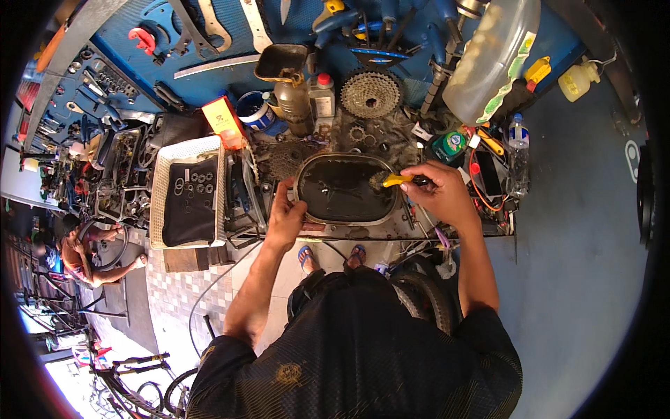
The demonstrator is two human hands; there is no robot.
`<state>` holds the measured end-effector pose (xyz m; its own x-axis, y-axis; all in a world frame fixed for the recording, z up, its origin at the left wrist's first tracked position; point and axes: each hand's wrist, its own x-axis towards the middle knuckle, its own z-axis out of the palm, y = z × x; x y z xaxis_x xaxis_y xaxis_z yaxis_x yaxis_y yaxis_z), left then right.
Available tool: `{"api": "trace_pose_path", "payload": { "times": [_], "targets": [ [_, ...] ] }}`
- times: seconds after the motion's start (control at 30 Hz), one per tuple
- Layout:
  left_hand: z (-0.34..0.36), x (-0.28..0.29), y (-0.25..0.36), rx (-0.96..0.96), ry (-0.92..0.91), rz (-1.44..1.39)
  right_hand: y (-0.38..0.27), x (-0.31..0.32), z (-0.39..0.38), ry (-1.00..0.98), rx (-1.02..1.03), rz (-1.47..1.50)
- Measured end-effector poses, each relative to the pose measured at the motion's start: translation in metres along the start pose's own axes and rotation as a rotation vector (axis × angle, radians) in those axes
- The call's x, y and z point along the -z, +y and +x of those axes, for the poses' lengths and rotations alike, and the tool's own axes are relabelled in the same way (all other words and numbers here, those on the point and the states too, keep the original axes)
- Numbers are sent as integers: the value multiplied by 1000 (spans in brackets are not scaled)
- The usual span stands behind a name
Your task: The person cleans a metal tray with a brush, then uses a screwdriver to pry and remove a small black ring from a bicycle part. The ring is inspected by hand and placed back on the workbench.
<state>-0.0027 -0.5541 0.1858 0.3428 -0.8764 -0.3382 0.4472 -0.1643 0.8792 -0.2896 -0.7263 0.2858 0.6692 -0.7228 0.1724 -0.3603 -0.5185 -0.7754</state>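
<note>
At the right end of the oval pan [345,222], just inside its rim, a small brush [398,180] with a smooth yellow handle has its dark, matted bristles close to the murky contents; whether they touch is hard to tell. The pan's thin wall is rounded at the corners, and its dark filling looks glossy, with a few pale glints left of the middle. The brush lies nearly crosswise, bristles pointing left over the pan, handle to the right; the pan's long axis also runs left to right.

The right hand [441,192] has its grip closed on the brush handle. The left hand [286,220] is at the pan's left end, its grip partly curled, thumb and fingers against the rim.

Beneath the pan is a dark, grimy worktop [363,232]. Left of the pan stands a white perforated basket [158,202] holding black cloth [188,227] and metal rings; beyond the pan sits a toothed metal cassette [370,93] before a blue tool panel [125,42]. Nearer than the pan, below, is tiled floor [181,290].
</note>
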Motion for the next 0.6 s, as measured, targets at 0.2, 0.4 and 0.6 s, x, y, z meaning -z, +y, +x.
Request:
{"api": "trace_pose_path", "payload": {
  "times": [0.2,0.4,0.6],
  "targets": [
    [-19,17,71,-69,-41,5,-24,-17,50,-56,223,137],
    [-30,34,130,-114,14,-66,-65,-29,91,-75,350,56],
    [-27,51,185,-193,29,-34,-107,-29,135,8,386,72]
  ]
}}
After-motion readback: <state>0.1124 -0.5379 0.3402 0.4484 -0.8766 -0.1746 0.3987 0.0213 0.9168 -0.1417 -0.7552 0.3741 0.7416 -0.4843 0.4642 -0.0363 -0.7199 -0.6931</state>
